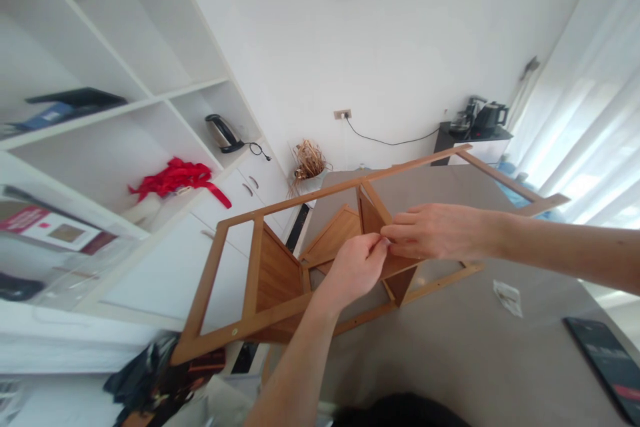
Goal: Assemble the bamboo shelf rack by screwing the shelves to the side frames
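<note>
A partly built wooden shelf frame (253, 260) of brown slats and panels lies tilted across a grey table (450, 347). My left hand (356, 267) is closed in a pinch near the middle of the frame, on something too small to make out. My right hand (435, 232) reaches in from the right, fingers pressed together at the same spot, fingertips meeting those of the left hand beside an upright wooden panel (371, 217).
A small plastic bag (507, 297) and a dark phone (607, 363) lie on the table's right side. White shelving (100, 113) stands at left with a kettle (223, 133) and red ribbon (175, 177). Dried plant (310, 160), second kettle (487, 117), curtains at right.
</note>
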